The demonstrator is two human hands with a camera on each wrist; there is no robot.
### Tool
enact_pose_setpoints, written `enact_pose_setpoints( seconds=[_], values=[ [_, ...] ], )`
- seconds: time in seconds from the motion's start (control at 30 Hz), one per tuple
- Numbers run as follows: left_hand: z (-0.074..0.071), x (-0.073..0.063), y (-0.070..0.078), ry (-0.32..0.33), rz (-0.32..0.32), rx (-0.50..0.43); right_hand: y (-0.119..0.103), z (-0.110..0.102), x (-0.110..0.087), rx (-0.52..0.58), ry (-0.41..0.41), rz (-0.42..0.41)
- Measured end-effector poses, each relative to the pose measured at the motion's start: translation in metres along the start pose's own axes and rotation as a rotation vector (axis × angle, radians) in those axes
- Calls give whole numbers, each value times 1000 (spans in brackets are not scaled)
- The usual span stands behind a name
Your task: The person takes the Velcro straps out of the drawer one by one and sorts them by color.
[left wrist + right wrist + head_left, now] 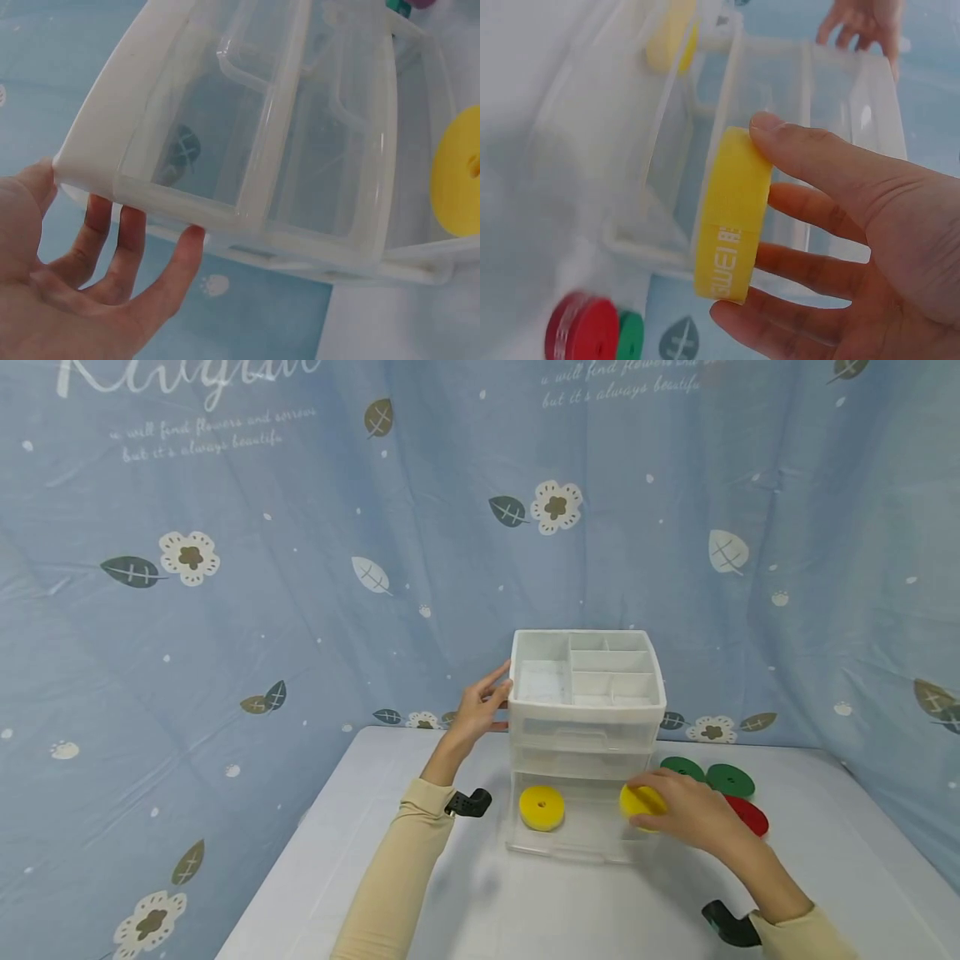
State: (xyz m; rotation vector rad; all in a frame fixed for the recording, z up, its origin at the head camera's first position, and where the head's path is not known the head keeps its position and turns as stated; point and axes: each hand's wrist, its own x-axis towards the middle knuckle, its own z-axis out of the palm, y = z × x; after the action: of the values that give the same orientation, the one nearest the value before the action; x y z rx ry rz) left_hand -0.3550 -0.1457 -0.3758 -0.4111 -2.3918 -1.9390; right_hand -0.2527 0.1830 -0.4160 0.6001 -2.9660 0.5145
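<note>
A white plastic drawer organizer with clear drawers stands on the table. Its bottom drawer is pulled out, with one yellow disc lying at the left inside it. My left hand touches the organizer's left side near the top; in the left wrist view its fingers are spread, tips against the edge. Over the right part of the drawer, my right hand pinches a second yellow disc between thumb and fingers. White lettering runs along that disc's rim, and the disc is held on edge in the right wrist view.
Two green discs and a red disc lie on the table right of the organizer, partly behind my right hand. The organizer's top tray has several compartments. A blue patterned cloth hangs behind the white table.
</note>
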Motion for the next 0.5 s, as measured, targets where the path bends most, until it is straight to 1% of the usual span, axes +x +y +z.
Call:
enact_pose_setpoints(
  seconds=[0.17,0.27,0.5],
  values=[
    [0,0,0,5,2,4,21,-8,-12,-27,9,31],
    [0,0,0,10,3,14,33,-9,-18,-37,-4,59],
    [0,1,-1,7,7,19,54,-3,-28,-33,-56,133]
  ],
)
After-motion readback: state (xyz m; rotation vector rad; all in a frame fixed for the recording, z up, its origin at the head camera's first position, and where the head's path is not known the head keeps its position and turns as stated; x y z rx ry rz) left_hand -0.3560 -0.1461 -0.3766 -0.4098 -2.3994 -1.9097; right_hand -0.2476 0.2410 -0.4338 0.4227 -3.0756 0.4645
